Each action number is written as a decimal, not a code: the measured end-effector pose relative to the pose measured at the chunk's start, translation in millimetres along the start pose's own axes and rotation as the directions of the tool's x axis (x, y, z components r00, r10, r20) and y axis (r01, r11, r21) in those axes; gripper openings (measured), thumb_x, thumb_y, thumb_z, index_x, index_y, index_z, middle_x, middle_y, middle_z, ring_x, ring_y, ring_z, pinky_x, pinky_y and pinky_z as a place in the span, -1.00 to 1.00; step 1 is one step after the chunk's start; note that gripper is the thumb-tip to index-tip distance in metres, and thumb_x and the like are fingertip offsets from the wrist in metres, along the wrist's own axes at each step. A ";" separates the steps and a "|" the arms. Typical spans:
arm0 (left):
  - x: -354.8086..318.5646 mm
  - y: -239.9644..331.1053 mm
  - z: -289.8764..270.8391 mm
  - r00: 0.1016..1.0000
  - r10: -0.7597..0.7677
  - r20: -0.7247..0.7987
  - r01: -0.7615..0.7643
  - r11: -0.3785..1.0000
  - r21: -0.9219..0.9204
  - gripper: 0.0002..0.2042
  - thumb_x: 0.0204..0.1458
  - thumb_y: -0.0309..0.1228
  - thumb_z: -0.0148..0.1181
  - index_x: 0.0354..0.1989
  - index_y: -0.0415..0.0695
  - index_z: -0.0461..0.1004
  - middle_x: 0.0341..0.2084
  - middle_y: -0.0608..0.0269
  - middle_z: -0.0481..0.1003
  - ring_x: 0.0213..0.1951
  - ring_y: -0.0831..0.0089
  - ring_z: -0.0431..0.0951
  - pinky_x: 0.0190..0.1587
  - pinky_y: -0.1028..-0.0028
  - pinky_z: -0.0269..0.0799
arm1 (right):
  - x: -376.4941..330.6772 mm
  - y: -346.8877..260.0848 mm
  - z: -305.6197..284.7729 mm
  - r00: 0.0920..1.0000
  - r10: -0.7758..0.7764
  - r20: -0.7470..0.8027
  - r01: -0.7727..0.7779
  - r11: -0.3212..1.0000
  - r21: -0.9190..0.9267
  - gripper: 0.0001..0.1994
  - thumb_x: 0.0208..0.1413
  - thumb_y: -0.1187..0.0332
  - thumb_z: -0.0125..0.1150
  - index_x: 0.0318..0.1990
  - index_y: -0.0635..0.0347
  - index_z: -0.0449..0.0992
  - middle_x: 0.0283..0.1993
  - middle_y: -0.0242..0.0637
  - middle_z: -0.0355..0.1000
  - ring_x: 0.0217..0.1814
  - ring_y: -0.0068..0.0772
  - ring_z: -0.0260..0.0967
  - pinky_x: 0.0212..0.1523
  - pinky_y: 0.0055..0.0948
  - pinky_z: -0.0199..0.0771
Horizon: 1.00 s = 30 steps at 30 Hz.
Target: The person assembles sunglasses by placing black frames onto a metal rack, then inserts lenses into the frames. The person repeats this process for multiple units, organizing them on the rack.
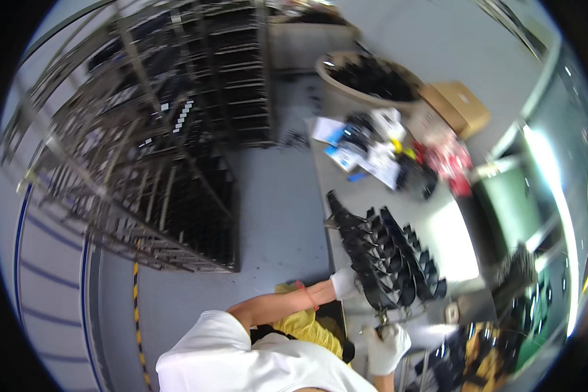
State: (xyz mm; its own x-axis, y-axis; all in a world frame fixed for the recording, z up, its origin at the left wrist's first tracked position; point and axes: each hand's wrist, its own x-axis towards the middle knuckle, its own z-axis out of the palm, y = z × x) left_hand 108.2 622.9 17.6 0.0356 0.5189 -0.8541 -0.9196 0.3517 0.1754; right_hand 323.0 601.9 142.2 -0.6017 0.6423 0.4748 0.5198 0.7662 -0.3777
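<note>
Both my hands wear white gloves. My left hand [346, 283] is at the near left edge of a long rack of black curved plastic-looking parts [389, 258], against or close to it. Its fingers are blurred and partly hidden. My right hand [387, 346] is closed like a fist beside the near end of the rack, where a small metal piece [381, 318] sticks out. What it grips is hidden. The black parts stand in several rows on the grey table [340, 251].
Blue and white packets [346, 157] and a red plastic bag [451, 160] lie farther up the table. Behind stand a cardboard box [470, 111] and a round bin [333, 81] of black pieces. Tall metal racks [232, 215] line the left. Black and brown items [477, 353] lie at right.
</note>
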 end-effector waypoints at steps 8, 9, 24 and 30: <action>-183.2 99.6 -88.5 0.675 0.737 -0.035 -0.736 0.676 0.032 -0.84 0.27 -0.30 0.09 -0.35 -0.04 0.41 -0.73 0.51 0.17 -0.73 0.64 0.13 -0.68 0.53 -0.03 | -1.3 12.8 33.1 0.853 -0.519 0.060 0.439 0.774 0.455 -0.82 -0.29 0.45 0.38 -0.67 0.09 0.43 -0.54 -0.41 0.47 -0.63 -0.26 0.37 -0.57 -0.30 0.32; -192.6 112.9 -97.9 0.563 0.803 -0.196 -0.723 0.593 0.354 -0.76 0.22 -0.32 0.11 -0.50 -0.13 0.45 -0.75 0.47 0.23 -0.72 0.63 0.17 -0.66 0.50 0.04 | -3.2 15.3 41.6 0.841 -0.535 0.080 0.438 0.759 0.481 -0.81 -0.23 0.44 0.40 -0.67 0.09 0.45 -0.54 -0.41 0.47 -0.64 -0.27 0.38 -0.58 -0.30 0.33; -244.3 319.4 -289.1 -0.192 0.764 -0.616 -0.057 0.618 0.784 -0.69 -0.02 -0.26 0.17 -0.19 -0.18 0.65 -0.10 -0.14 0.58 0.00 -0.04 0.58 0.00 0.18 0.52 | 36.4 -17.5 108.5 0.710 -0.691 0.135 0.471 0.609 0.638 -0.85 -0.13 0.43 0.41 -0.60 0.11 0.53 -0.51 -0.40 0.53 -0.60 -0.30 0.45 -0.58 -0.33 0.42; -266.4 343.4 -379.6 -0.342 0.591 -0.730 -0.068 0.759 0.647 -0.72 0.02 -0.29 0.16 -0.17 -0.16 0.65 -0.05 -0.04 0.58 0.01 0.04 0.60 0.01 0.19 0.53 | 57.7 -15.8 103.1 0.782 -0.538 0.315 0.336 0.789 0.514 -0.84 0.12 0.25 0.21 -0.41 0.07 0.63 -0.41 -0.24 0.55 -0.40 -0.13 0.52 -0.36 -0.15 0.51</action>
State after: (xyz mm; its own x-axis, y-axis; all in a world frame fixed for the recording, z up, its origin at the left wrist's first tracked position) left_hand -365.6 309.6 119.5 -0.8417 -0.5386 0.0387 -0.4475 0.7359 0.5082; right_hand 217.6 628.9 93.6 -0.9411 0.0962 0.3241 -0.1037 0.8304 -0.5475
